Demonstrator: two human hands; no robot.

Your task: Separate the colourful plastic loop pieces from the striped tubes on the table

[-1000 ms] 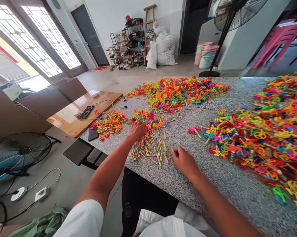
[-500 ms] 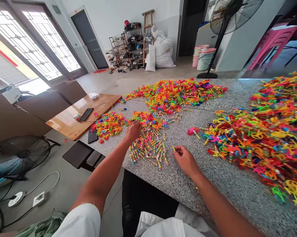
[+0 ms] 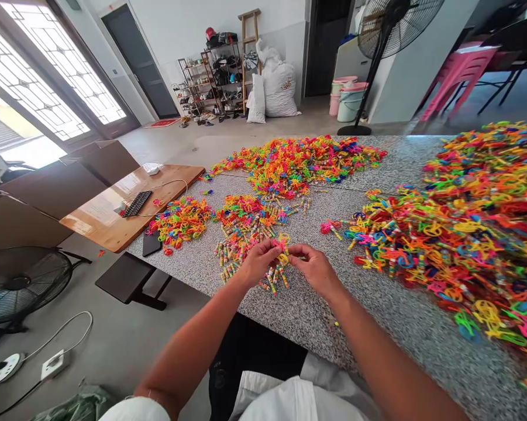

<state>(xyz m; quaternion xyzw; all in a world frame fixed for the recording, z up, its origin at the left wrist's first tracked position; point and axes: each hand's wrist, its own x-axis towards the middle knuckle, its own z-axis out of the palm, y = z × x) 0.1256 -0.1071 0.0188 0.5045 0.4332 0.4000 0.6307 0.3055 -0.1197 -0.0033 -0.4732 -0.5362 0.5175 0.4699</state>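
Pinching bright plastic loops (image 3: 283, 258) by the small printed sticks (image 3: 272, 286), here's the left hand (image 3: 259, 261); the right hand (image 3: 314, 269) meets them fingertips first, its hold unclear. Light, bendy pieces, I'd judge, best nipped by the rim. Beyond, colourful heaps (image 3: 305, 161) dot the speckled tabletop (image 3: 302, 313).

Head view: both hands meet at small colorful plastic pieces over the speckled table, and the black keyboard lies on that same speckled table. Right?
Not quite: the black keyboard lies on the wooden table, as the head view shows. The rest holds: left hand and right hand meet at small colorful plastic pieces over the speckled table.
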